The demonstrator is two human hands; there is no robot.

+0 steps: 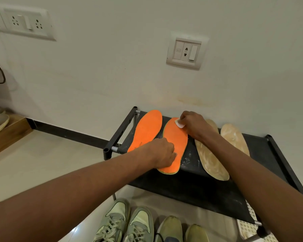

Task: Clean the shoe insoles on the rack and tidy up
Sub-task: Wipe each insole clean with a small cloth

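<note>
Black rack (191, 186) against wall, top shelf dusty. Four insoles on it: two orange on left, two beige (211, 158) on right. Right orange insole (175, 144) is one being worked. Left hand (162, 153) presses down on its heel end, fingers curled. Right hand (194, 125) pinches small white wipe (179, 123) against toe end. Shoes (126, 222) on floor below
</note>
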